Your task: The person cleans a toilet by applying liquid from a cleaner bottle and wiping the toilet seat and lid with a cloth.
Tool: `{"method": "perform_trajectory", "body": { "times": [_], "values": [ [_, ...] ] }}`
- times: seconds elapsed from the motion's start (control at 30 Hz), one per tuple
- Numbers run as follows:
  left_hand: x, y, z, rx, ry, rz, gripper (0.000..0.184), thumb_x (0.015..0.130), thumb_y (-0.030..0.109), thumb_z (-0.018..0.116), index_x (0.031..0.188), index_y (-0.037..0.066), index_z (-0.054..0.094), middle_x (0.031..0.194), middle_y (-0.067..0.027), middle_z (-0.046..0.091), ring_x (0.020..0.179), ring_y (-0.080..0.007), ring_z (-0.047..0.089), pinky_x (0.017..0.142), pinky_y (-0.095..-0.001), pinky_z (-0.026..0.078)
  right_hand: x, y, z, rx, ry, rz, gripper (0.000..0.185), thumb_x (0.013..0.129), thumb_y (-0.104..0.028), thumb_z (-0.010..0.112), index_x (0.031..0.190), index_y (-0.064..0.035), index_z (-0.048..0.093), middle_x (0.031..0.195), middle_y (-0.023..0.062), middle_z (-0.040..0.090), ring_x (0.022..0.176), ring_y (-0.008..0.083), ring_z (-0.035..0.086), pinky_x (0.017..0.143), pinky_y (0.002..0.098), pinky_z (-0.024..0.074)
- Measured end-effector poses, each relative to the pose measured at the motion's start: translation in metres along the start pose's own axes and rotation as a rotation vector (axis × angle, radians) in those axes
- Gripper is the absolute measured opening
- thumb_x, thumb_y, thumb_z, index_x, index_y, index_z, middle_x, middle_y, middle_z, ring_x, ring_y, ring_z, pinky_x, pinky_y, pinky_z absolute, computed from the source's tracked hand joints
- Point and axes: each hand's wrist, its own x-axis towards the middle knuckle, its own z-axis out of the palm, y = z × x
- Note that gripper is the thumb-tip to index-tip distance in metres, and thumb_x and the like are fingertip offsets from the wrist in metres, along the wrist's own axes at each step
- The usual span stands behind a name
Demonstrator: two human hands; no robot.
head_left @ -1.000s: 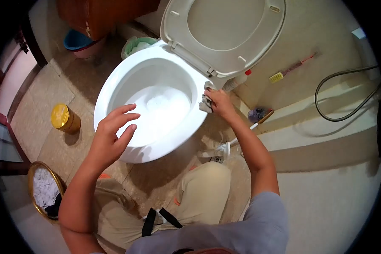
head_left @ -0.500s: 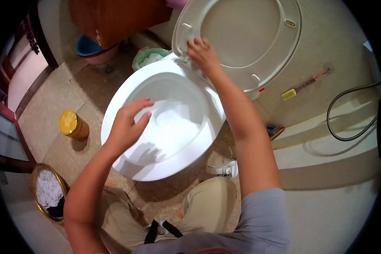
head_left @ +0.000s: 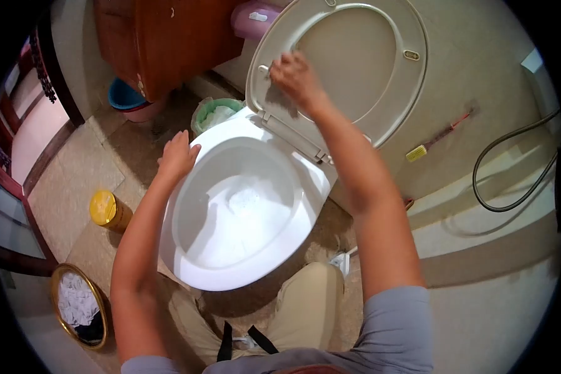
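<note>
My left hand [head_left: 179,156] is at the left edge of the white toilet bowl [head_left: 212,278], its thumb apart from the other fingers and nothing visible in it. Higher up, my right hand [head_left: 298,81] is closed against the left part of the raised toilet seat [head_left: 389,118], near its hinge side. Whatever it may hold is hidden by the fingers; no cloth shows clearly. Water lies in the bowl below.
A yellow-lidded container [head_left: 106,209] and a gold-rimmed basket of cloths [head_left: 78,299] are on the floor at left. Behind the bowl are a lined bin [head_left: 215,113], a blue basin [head_left: 126,96] and a wooden cabinet [head_left: 174,43]. A brush [head_left: 427,144] and hose [head_left: 480,156] are at right.
My right hand has moved from the bowl's right rim, where it held a grey cloth, up to the raised seat. My left hand has moved from over the bowl to its left edge.
</note>
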Motion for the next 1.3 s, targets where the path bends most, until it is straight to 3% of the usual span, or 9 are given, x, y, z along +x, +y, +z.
{"method": "perform_trajectory", "body": {
  "times": [0.07, 0.23, 0.3, 0.43, 0.57, 0.63, 0.8, 1.03, 1.3],
  "values": [
    [-0.003, -0.014, 0.000, -0.091, -0.046, 0.020, 0.050, 0.087, 0.033, 0.056, 0.128, 0.004, 0.050, 0.134, -0.0179, 0.048, 0.122, -0.0357, 0.047, 0.097, -0.0546, 0.037, 0.039, 0.041, -0.011, -0.164, -0.232, 0.181, 0.008, 0.073, -0.012, 0.056, 0.077, -0.0113, 0.062, 0.086, 0.0014, 0.061, 0.097, 0.0186, 0.056, 0.084, 0.0338, 0.0420],
    [-0.037, 0.018, -0.053, 0.185, -0.281, -0.077, 0.036, 0.087, 0.033, 0.057, 0.103, 0.002, 0.066, 0.107, -0.0167, 0.065, 0.103, -0.0336, 0.060, 0.093, -0.0596, 0.038, 0.074, 0.120, -0.021, -0.019, -0.086, 0.298, 0.018, 0.078, -0.020, 0.059, 0.090, -0.0060, 0.062, 0.098, 0.0137, 0.062, 0.099, 0.0293, 0.058, 0.085, 0.0413, 0.0477],
    [-0.041, 0.012, -0.049, 0.211, -0.269, -0.083, 0.034, 0.087, 0.033, 0.058, 0.096, 0.001, 0.068, 0.100, -0.0158, 0.067, 0.098, -0.0331, 0.062, 0.093, -0.0587, 0.038, 0.053, 0.087, -0.013, -0.136, 0.102, 0.267, 0.012, 0.072, -0.009, 0.056, 0.080, -0.0044, 0.064, 0.090, 0.0099, 0.063, 0.086, 0.0252, 0.058, 0.072, 0.0347, 0.0474],
    [-0.047, 0.003, -0.041, 0.340, -0.198, 0.012, 0.027, 0.082, 0.033, 0.060, 0.087, 0.009, 0.072, 0.089, -0.0167, 0.068, 0.089, -0.0326, 0.064, 0.092, -0.0585, 0.038, 0.004, -0.024, 0.012, 0.076, -0.114, 0.115, 0.017, 0.076, -0.015, 0.055, 0.083, -0.0054, 0.067, 0.096, 0.0099, 0.063, 0.097, 0.0243, 0.057, 0.097, 0.0392, 0.0421],
    [-0.056, 0.002, -0.034, 0.398, -0.135, 0.097, 0.031, 0.082, 0.033, 0.061, 0.088, 0.003, 0.070, 0.091, -0.0168, 0.068, 0.091, -0.0320, 0.064, 0.097, -0.0607, 0.034, 0.009, -0.023, 0.011, 0.129, -0.028, 0.153, 0.013, 0.075, -0.015, 0.056, 0.077, -0.0075, 0.066, 0.087, 0.0063, 0.062, 0.097, 0.0231, 0.056, 0.096, 0.0362, 0.0419],
    [-0.056, 0.002, -0.034, 0.377, -0.097, 0.101, 0.029, 0.081, 0.029, 0.063, 0.089, 0.003, 0.069, 0.093, -0.0155, 0.067, 0.096, -0.0299, 0.062, 0.098, -0.0585, 0.035, 0.026, 0.010, 0.004, 0.068, -0.332, 0.183, 0.011, 0.077, -0.009, 0.055, 0.084, -0.0061, 0.062, 0.098, 0.0095, 0.061, 0.109, 0.0239, 0.053, 0.097, 0.0385, 0.0414],
    [-0.060, -0.001, -0.031, 0.330, -0.094, 0.126, 0.028, 0.080, 0.028, 0.064, 0.089, 0.001, 0.069, 0.094, -0.0138, 0.066, 0.099, -0.0282, 0.060, 0.098, -0.0558, 0.038, 0.062, 0.075, -0.020, -0.086, -0.093, 0.291, 0.011, 0.075, -0.009, 0.055, 0.084, -0.0055, 0.062, 0.098, 0.0107, 0.062, 0.107, 0.0278, 0.055, 0.091, 0.0414, 0.0432],
    [-0.061, -0.002, -0.032, 0.334, -0.153, 0.132, 0.029, 0.078, 0.027, 0.065, 0.090, 0.001, 0.068, 0.103, -0.0139, 0.064, 0.104, -0.0284, 0.058, 0.096, -0.0545, 0.040, -0.005, -0.057, -0.003, -0.187, -0.145, 0.079, 0.020, 0.075, -0.015, 0.057, 0.084, -0.0018, 0.069, 0.096, 0.0156, 0.065, 0.104, 0.0316, 0.053, 0.089, 0.0421, 0.0420],
    [-0.065, -0.009, -0.030, 0.310, -0.070, 0.210, 0.030, 0.077, 0.026, 0.066, 0.092, -0.001, 0.065, 0.097, -0.0173, 0.065, 0.102, -0.0319, 0.059, 0.090, -0.0521, 0.042, -0.008, -0.027, -0.016, 0.038, -0.254, -0.004, 0.012, 0.074, -0.014, 0.058, 0.077, -0.0056, 0.066, 0.085, 0.0086, 0.062, 0.097, 0.0253, 0.054, 0.081, 0.0344, 0.0446]
  ]
}}
